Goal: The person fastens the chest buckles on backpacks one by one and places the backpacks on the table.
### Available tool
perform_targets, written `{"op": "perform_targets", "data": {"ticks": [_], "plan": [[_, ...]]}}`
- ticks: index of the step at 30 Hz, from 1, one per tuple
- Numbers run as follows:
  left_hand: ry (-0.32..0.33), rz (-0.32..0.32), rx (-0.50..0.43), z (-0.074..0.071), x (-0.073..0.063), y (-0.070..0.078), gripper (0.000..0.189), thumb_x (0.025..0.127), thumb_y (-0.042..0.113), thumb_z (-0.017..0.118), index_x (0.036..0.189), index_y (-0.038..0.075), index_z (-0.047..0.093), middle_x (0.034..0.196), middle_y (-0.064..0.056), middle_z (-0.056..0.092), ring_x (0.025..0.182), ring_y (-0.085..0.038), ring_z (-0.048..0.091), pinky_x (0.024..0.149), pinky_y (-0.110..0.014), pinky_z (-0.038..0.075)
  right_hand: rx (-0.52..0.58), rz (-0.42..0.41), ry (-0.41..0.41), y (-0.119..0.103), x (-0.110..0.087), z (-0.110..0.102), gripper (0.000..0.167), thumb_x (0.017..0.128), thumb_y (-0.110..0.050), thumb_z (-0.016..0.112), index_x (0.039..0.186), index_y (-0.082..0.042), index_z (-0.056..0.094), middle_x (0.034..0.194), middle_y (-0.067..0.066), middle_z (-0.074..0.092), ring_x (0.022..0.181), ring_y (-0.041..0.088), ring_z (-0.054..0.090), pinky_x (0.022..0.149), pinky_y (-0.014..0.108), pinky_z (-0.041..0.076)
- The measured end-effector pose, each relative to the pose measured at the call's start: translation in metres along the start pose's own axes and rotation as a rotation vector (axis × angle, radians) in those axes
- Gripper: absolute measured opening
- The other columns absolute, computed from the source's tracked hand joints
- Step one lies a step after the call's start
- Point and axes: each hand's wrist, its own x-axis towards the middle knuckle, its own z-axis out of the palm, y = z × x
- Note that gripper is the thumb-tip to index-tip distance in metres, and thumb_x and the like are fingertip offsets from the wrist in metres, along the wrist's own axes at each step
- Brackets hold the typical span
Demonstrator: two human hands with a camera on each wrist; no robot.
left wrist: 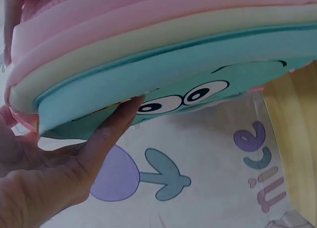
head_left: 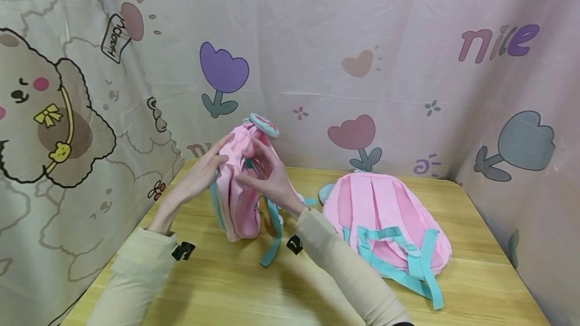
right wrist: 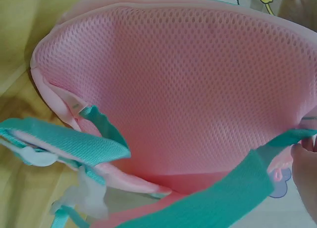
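Over wood [head_left: 226, 291], left hand [head_left: 201, 175] and right hand [head_left: 275, 183] hold the backpack [head_left: 246, 215] upright, front leftward.

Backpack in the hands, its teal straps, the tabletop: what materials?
Backpack: soft matte fabric, judging by its creases. Back panel: matte mesh, shown by rows of small holes. Teal straps: probably synthetic webbing; fine woven texture, low sheen. Tabletop: smooth wood or wood-look laminate, from its grain; can't tell which.
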Motion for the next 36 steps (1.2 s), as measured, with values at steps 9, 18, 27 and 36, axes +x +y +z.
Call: {"op": "perform_targets", "data": {"ticks": [9, 18, 27, 36], "plan": [[0.061, -0.084, 0.097, -0.009, -0.01, -0.001, 0.053, 0.106, 0.049, 0.039, 0.153, 0.025, 0.037, 0.139, -0.02, 0.052, 0.117, -0.04, 0.058, 0.093, -0.056, 0.049, -0.25, 0.135, -0.007, 0.012, -0.012, 0.001, 0.055, 0.09, -0.013, 0.076, 0.142, -0.011, 0.058, 0.144, 0.012, 0.05, 0.138, 0.028, 0.045, 0.119, 0.054, 0.036], [0.092, -0.123, 0.166, -0.018, -0.019, 0.001, 0.068, 0.096, 0.054, 0.059, 0.151, 0.02, 0.038, 0.162, -0.016, 0.033, 0.135, -0.05, 0.047, 0.101, -0.067, 0.044, -0.418, 0.188, -0.128, 0.027, -0.027, 0.001, 0.058, 0.091, -0.024, 0.075, 0.145, -0.023, 0.054, 0.152, 0.003, 0.049, 0.154, 0.027, 0.026, 0.12, 0.06, 0.029], [0.16, -0.102, 0.217, -0.029, -0.031, -0.006, 0.063, 0.095, 0.038, 0.066, 0.149, 0.015, 0.042, 0.154, -0.025, 0.044, 0.12, -0.05, 0.061, 0.095, -0.059, 0.048, -0.234, 0.092, -0.029, 0.028, -0.04, 0.001, 0.046, 0.093, -0.009, 0.072, 0.136, -0.007, 0.058, 0.135, 0.018, 0.065, 0.124, 0.037, 0.063, 0.098, 0.034, 0.056], [0.21, -0.058, 0.16, -0.04, -0.039, -0.027, 0.068, 0.097, 0.027, 0.064, 0.158, 0.019, 0.034, 0.149, -0.032, 0.046, 0.093, -0.006, 0.064, 0.07, -0.021, 0.05, -0.283, -0.114, 0.13, 0.03, -0.043, -0.009, 0.027, 0.092, -0.002, 0.069, 0.118, 0.005, 0.069, 0.119, 0.022, 0.072, 0.114, 0.036, 0.068, 0.099, 0.038, 0.056]]}}
